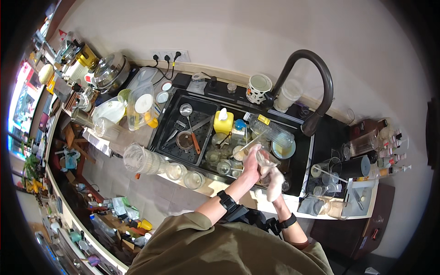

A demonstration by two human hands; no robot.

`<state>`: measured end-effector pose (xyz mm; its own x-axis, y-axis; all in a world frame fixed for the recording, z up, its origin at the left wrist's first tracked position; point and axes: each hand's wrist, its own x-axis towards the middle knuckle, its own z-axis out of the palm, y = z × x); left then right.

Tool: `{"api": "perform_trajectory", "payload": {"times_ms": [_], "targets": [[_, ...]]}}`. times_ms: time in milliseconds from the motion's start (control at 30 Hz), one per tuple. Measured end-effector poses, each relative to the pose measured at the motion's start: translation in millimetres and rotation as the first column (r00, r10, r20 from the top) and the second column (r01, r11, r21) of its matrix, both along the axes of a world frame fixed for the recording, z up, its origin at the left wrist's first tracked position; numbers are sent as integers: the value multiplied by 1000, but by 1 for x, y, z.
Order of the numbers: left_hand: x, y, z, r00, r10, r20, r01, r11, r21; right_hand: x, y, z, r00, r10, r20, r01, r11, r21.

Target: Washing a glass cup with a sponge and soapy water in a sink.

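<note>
Over the right part of the black sink, my left hand and my right hand are together. White foam, or something pale, covers much of my right hand. Both hands are closed around something that I cannot make out. A thin pale stick slants up and left from just beyond my left hand. Past my hands lie a clear plastic bottle and a light blue bowl. Several glass jars crowd the sink left of my hands, below a yellow container.
A ladle and an orange-handled strainer lie in the black draining tray. A dark faucet arches over the sink. Glass jars line the front counter edge. A clear container stands left; glasses stand right.
</note>
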<state>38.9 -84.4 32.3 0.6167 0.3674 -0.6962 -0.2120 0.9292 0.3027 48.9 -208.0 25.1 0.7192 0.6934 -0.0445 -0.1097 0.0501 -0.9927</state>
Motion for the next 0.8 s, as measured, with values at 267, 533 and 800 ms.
{"api": "perform_trajectory", "payload": {"times_ms": [267,533,800], "targets": [[4,-5,-8,996,22,-83,-8,986,166,33,-11,-21,855,274,441,-258,961,-98],[11,-11,-30,985,-30,-172,76,960,271,23,13,-28,990,77,122,-58,987,-152],[-7,5,-60,829,-353,433,276,933,231,22,28,-31,732,274,-624,146,832,536]]}}
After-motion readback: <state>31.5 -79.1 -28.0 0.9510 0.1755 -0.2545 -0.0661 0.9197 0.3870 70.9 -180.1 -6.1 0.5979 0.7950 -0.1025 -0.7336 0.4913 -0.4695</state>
